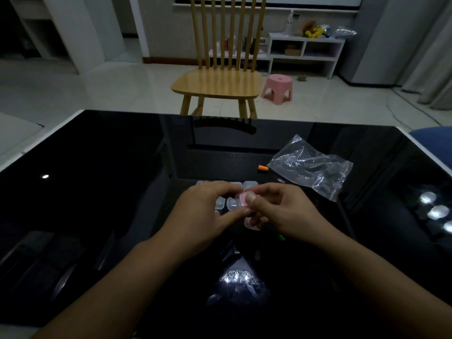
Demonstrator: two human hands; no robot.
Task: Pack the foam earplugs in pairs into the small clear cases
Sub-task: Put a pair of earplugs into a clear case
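At frame centre we see both hands, left (208, 206) and right (281, 209), pinched together on a small clear case (243, 200) holding pink foam above the black worktop (97, 179), no readable writing anywhere.

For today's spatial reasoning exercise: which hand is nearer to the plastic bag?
Right. The right hand sits just below and left of the plastic bag; the left hand is farther left.
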